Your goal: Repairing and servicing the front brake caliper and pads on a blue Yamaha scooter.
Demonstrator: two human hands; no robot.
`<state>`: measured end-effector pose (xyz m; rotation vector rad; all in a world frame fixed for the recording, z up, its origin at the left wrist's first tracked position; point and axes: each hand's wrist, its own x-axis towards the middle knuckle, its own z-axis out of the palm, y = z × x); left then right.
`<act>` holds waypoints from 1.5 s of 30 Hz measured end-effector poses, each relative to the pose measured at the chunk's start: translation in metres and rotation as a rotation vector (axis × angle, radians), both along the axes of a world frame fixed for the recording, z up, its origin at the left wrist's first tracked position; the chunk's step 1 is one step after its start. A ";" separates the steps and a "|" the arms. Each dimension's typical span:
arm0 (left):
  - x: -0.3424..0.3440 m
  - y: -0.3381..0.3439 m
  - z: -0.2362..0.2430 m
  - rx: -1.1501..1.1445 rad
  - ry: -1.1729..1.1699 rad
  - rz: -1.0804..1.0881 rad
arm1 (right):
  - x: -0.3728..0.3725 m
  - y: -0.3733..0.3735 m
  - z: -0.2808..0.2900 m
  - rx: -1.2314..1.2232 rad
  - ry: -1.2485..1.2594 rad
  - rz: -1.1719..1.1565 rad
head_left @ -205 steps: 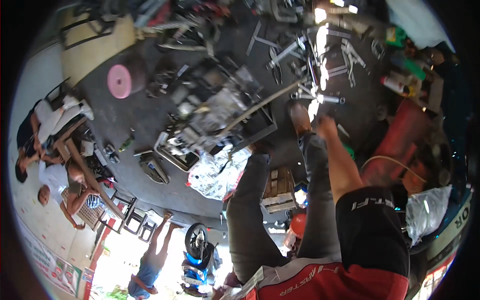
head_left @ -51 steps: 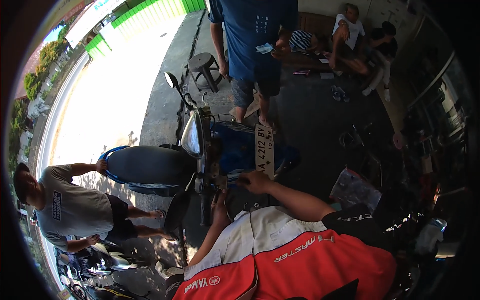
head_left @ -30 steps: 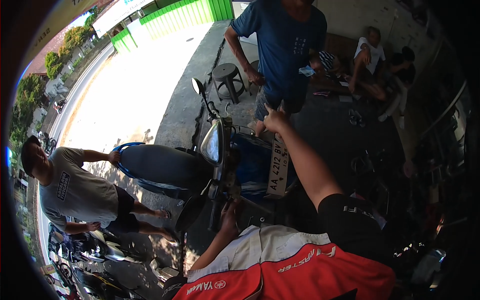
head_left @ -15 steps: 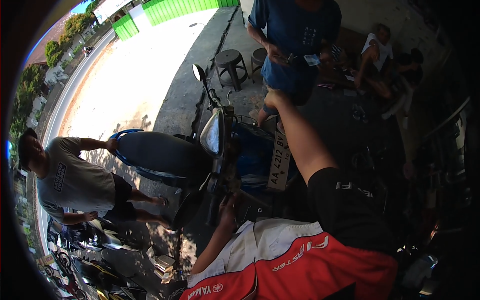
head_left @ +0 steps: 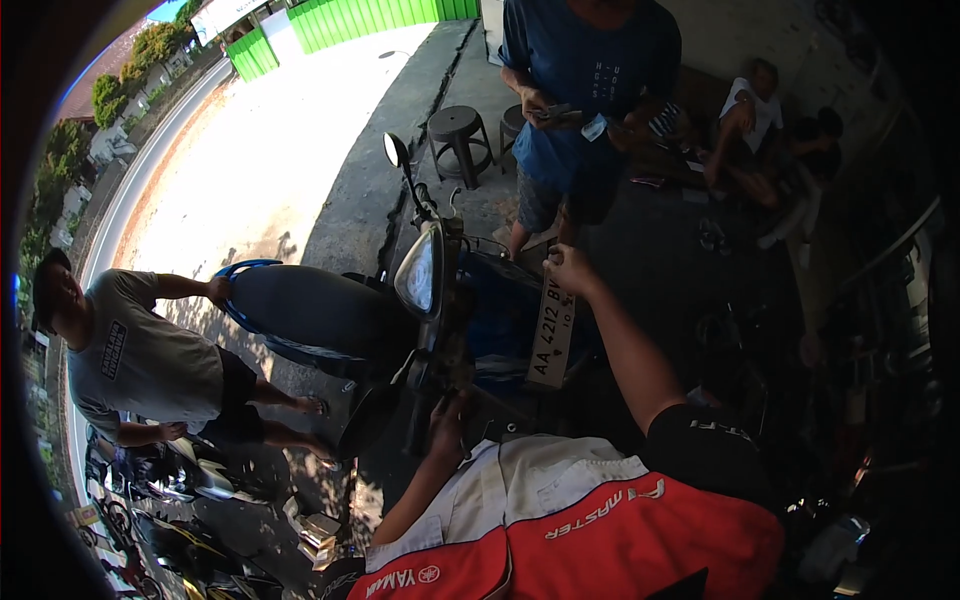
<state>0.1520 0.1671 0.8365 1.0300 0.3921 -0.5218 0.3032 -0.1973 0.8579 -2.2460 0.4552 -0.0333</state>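
A dark blue scooter [head_left: 480, 320] stands before me, its headlight [head_left: 418, 272] toward the middle of the view. My right hand [head_left: 570, 268] is closed at the far end of the white licence plate [head_left: 552, 335], with curled fingers over its edge. Close to my body, my left hand [head_left: 448, 425] is closed at the near end of the handlebar [head_left: 420, 420], its fingertips lost in shadow. A round mirror [head_left: 372, 420] sticks out beside that grip. The black seat [head_left: 320, 308] stretches away to the left.
At the left, a person in a grey shirt [head_left: 150, 350] has a hand on the scooter's rear rail [head_left: 238, 285]. Another in a blue shirt [head_left: 590, 80] stands ahead, holding small items. Stools [head_left: 458, 135], seated people [head_left: 755, 110] and parked motorcycles [head_left: 200, 540] surround us.
My right hand has drawn back from near the blue-shirted person to the plate's far end. The plate has shifted slightly left. The blue-shirted person's hands have come closer together. My left hand has barely moved.
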 end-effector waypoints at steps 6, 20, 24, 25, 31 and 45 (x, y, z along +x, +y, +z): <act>-0.001 0.002 0.000 -0.005 -0.033 -0.018 | -0.006 0.014 0.030 0.026 -0.062 0.006; 0.001 0.005 -0.018 0.004 -0.028 -0.040 | 0.022 0.012 0.019 0.304 -0.204 -0.055; 0.001 0.007 -0.015 -0.039 -0.028 -0.067 | 0.023 0.013 0.020 0.349 -0.295 -0.079; 0.001 0.006 -0.014 -0.037 -0.028 -0.065 | 0.024 0.011 0.017 0.351 -0.295 -0.077; 0.001 0.002 -0.003 -0.017 -0.028 -0.054 | 0.026 0.009 0.011 0.447 -0.263 -0.100; 0.001 0.000 -0.001 -0.034 -0.037 -0.055 | 0.046 0.023 0.038 0.471 -0.297 -0.071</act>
